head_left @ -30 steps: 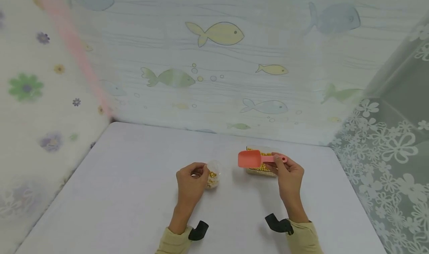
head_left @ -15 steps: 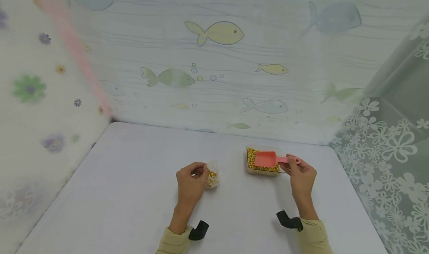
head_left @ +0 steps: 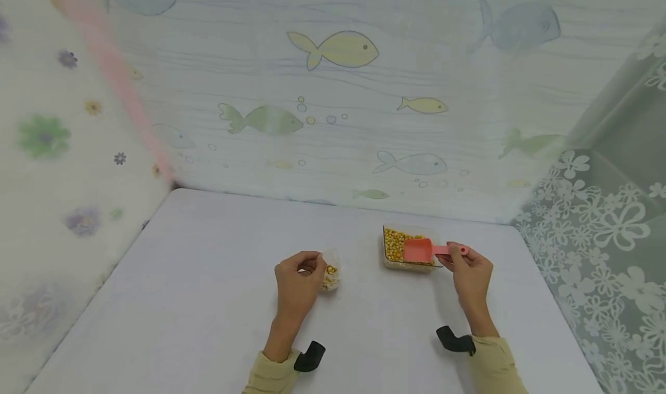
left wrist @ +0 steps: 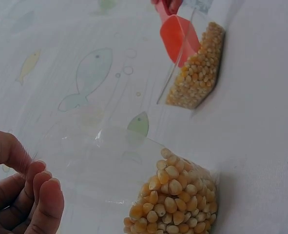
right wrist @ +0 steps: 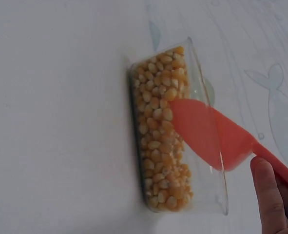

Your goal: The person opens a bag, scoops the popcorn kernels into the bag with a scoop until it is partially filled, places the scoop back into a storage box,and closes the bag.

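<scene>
My right hand (head_left: 472, 278) grips the handle of a coral-pink scoop (head_left: 418, 250). The scoop's front edge meets the corn kernels (right wrist: 156, 141) inside a clear rectangular container (head_left: 408, 267), as the right wrist view shows. With thumb and fingertips, my left hand (head_left: 298, 281) pinches the top edge of a clear plastic bag (left wrist: 100, 156). Corn kernels (left wrist: 175, 200) fill the bottom of that bag, which stands on the table just right of the left hand.
A white cloth covers the table (head_left: 208, 278). Behind it hangs a curtain (head_left: 333, 151) printed with fish, and lace flowers decorate a sheer curtain (head_left: 598, 255) on the right. Each wrist wears a black mount (head_left: 310, 356).
The right hand has moved to the right with the scoop, which has gone from over the container's left side down into the kernels. The left hand keeps its hold on the bag.
</scene>
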`<state>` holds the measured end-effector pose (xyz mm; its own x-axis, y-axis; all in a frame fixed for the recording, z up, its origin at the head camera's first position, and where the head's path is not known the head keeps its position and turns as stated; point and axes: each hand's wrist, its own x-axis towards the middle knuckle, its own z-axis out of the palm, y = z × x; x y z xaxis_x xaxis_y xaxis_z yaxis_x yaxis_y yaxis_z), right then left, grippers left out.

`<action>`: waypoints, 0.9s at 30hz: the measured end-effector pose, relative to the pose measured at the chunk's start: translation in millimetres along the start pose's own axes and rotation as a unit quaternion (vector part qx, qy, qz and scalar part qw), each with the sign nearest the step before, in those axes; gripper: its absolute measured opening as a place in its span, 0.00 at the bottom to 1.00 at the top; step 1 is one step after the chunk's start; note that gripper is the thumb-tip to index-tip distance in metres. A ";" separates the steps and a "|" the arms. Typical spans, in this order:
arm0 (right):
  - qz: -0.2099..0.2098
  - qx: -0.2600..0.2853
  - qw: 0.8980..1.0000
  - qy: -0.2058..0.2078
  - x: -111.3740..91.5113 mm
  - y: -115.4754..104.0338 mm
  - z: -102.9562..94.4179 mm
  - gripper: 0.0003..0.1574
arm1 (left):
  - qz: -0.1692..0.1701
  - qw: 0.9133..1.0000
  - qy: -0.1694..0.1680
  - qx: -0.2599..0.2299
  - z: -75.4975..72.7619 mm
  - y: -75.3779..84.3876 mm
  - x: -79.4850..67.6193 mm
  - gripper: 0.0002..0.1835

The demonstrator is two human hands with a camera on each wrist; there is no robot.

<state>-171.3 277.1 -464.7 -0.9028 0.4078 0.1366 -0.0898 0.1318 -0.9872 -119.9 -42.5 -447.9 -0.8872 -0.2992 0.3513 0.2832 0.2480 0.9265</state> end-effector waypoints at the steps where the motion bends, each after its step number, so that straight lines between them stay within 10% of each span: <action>1: 0.006 -0.006 1.000 -0.006 0.9 1.0 0.8 0.20 | 0.000 1.000 0.000 0.001 0.2 0.1 0.2 0.03; 13: 0.123 0.059 0.990 -0.021 16.1 5.2 3.7 0.25 | -0.005 1.000 -0.001 0.003 1.7 -1.6 0.9 0.04; 27: 0.191 0.139 0.970 -0.058 12.1 2.0 4.6 0.09 | -0.007 1.000 0.002 0.007 1.3 -1.6 0.0 0.03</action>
<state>-184.4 278.2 -465.4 -0.9326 0.2721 -0.2373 0.1651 -0.2631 -0.9505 -120.9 -41.7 -449.6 -0.8894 -0.3063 0.3393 0.2661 0.2568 0.9291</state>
